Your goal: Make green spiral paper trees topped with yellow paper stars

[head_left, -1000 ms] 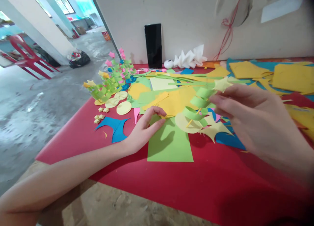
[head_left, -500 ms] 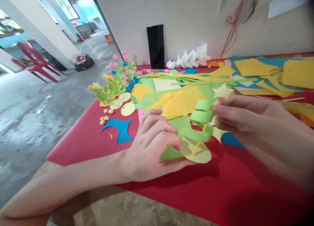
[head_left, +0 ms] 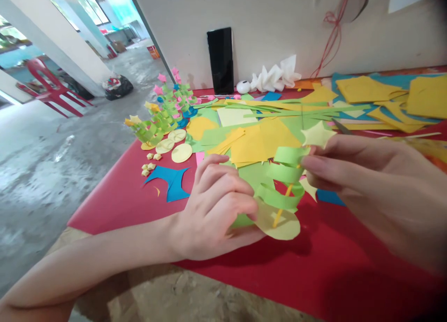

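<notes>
A paper Christmas tree is held between my two hands: a green paper spiral [head_left: 277,198] winds around a thin yellow stick [head_left: 278,216]. The stick stands tilted on a pale yellow paper disc [head_left: 288,228], and a pale yellow paper star [head_left: 317,134] tops it. My left hand [head_left: 218,208] is closed on the disc's left edge, with the thumb underneath and a bit of green paper by the curled fingers. Just below the star, my right hand [head_left: 363,173] pinches the top of the stick and spiral; the fingers behind are partly hidden.
Finished small paper trees [head_left: 164,117] stand at the table's left edge, near pale discs [head_left: 182,153], tiny folded stars [head_left: 149,167] and a blue scrap [head_left: 171,181]. Yellow sheets [head_left: 265,140] and green strips cover the middle. A phone [head_left: 220,61] leans against the wall.
The disc has tipped and dropped slightly, and the lower coil of the spiral sits lower. Both hands keep their grip on the paper tree.
</notes>
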{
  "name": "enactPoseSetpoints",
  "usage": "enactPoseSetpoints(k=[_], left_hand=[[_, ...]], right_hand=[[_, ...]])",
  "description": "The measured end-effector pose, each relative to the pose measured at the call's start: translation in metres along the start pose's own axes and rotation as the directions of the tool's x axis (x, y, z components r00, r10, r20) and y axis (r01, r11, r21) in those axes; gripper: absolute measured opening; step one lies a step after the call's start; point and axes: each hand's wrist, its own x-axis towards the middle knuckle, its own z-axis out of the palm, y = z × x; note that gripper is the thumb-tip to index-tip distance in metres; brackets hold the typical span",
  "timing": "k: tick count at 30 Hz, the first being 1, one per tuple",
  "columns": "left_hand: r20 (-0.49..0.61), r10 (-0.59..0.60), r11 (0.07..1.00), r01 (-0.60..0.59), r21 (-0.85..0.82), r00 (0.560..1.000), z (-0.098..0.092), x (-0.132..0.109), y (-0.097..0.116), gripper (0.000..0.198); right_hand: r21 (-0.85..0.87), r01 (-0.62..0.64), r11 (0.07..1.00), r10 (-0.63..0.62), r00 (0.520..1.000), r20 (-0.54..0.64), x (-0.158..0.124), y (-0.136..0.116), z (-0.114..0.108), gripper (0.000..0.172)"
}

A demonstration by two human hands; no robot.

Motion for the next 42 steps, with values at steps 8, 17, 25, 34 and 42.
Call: enactPoseSetpoints(k=[8,17,25,34,42], left_hand=[[0.004,-0.003,1.000,0.003,-0.003,1.000,0.0009,-0.0001,-0.0004,0.027],[0.025,-0.011,1.000,0.011,0.004,1.000,0.0008,-0.0006,0.0004,0.029],[0.004,0.005,1.000,-0.005,0.001,1.000,0.0022,-0.0011,0.0003,0.026],[0.002,0.019,1.000,-0.019,0.002,1.000,0.0014,-0.0017,-0.0007,0.028],[0.014,-0.044,0.997,0.045,-0.066,0.999,0.0025,-0.0008,-0.0053,0.043]], right_hand=[[-0.059,0.015,0.998,-0.015,1.000,0.010,-0.0054,0.0031,-0.0039,0.004],[-0.093,0.039,0.995,-0.037,0.999,0.033,-0.0068,0.0043,-0.0048,0.005],[-0.081,0.041,0.996,-0.037,0.998,0.053,-0.0041,0.0026,-0.0029,0.006],[-0.066,0.022,0.998,-0.017,0.997,0.079,-0.0047,0.0048,-0.0033,0.014],[0.001,0.012,1.000,-0.012,1.000,-0.005,0.0017,-0.0037,-0.0021,0.006]])
